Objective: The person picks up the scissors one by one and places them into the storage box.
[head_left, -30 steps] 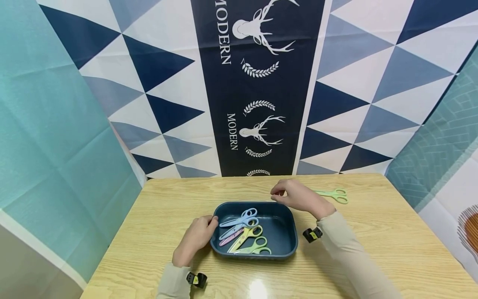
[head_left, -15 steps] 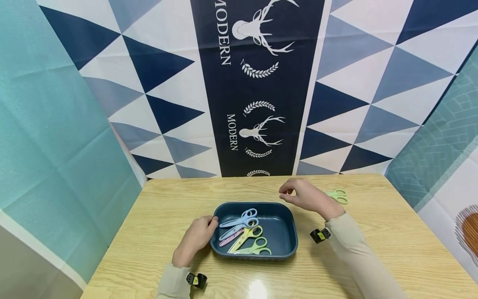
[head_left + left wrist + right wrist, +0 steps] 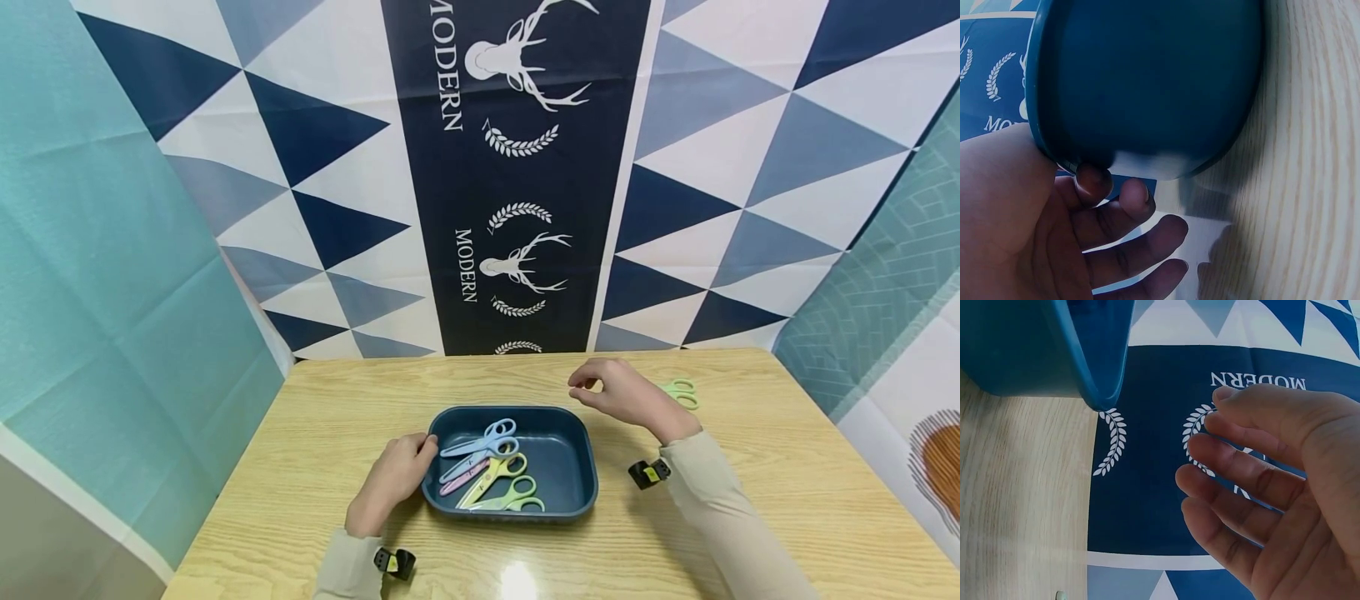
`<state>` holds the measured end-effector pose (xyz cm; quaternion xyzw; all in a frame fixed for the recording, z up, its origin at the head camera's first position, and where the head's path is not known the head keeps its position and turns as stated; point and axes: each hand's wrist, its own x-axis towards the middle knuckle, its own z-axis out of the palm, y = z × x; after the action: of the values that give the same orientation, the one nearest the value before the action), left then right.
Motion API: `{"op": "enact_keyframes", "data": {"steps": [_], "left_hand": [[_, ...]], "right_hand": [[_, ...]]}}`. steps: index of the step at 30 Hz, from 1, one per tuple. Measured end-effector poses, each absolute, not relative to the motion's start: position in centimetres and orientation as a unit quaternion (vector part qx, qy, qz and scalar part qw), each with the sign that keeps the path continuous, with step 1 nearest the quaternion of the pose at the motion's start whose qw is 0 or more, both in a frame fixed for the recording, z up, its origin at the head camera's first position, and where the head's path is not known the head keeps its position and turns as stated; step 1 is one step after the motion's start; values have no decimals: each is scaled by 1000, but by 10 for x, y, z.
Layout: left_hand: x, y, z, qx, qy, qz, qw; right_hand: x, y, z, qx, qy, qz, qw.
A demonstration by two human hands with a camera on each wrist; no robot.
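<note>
A dark blue rectangular bin (image 3: pixel 562 471) stands on the table. On its left side lie two pairs of light blue scissors (image 3: pixel 480 446), yellow scissors (image 3: pixel 491 479), green scissors (image 3: pixel 506 501) and pink blades (image 3: pixel 463 478), partly covered. My left hand (image 3: pixel 393 475) pinches the bin's left rim, thumb over the edge; in the left wrist view its fingers (image 3: pixel 1129 256) lie against the outer wall. My right hand (image 3: pixel 626 396) hovers beyond the bin's far right corner, fingers loosely bent and holding nothing. Behind it, another pair of green scissors (image 3: pixel 672 389) lies on the table, blades hidden by the hand.
The wooden table (image 3: pixel 330 400) ends at a hanging cloth (image 3: pixel 517 167) with triangles and deer heads. A teal cloth (image 3: pixel 135 250) hangs on the left. At the far right edge is a round brown shape (image 3: pixel 943 467).
My right hand has moved right, away from the bin's far edge, covering more of the green scissors on the table. The left hand and the bin have stayed put.
</note>
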<state>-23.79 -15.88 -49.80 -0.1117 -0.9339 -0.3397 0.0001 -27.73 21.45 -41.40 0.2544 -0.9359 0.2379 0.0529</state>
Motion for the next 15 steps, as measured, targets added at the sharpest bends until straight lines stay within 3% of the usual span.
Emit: {"op": "enact_keyframes", "data": {"steps": [15], "left_hand": [[-237, -157, -497, -107, -935, -339, 3]], "right_hand": [[-281, 226, -422, 247, -934, 250, 64]]}}
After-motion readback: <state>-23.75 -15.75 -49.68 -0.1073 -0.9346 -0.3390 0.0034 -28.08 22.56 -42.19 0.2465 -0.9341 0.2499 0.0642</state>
